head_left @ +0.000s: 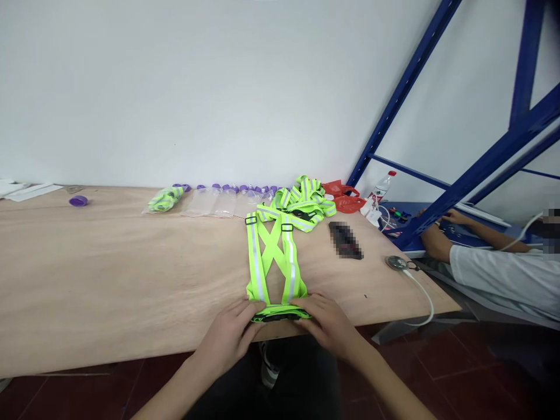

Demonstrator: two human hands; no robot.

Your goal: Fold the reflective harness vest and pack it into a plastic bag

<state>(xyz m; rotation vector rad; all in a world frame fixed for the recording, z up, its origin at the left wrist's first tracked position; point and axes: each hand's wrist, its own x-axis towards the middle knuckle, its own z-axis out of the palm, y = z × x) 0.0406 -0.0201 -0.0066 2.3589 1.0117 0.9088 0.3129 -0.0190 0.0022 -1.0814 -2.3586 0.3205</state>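
Note:
A neon-yellow reflective vest (272,255) made of straps lies flat on the table, its two shoulder straps crossed by an X behind them. Black buckles sit near its far end. At the table's front edge the near end is folded into a flat bundle. My left hand (233,326) grips the bundle's left end between thumb and fingers. On the right end, my right hand (326,322) holds it the same way. Just beyond the vest, a loose heap of similar reflective straps (308,201) touches its far end.
Clear plastic bags (214,202) and purple caps lie along the wall, beside a bagged vest (165,199). A pixelated dark object (345,240), a red plastic bag (343,195) and a bottle (384,185) stand right. Another person's arm (437,242) works beyond the blue frame (472,154).

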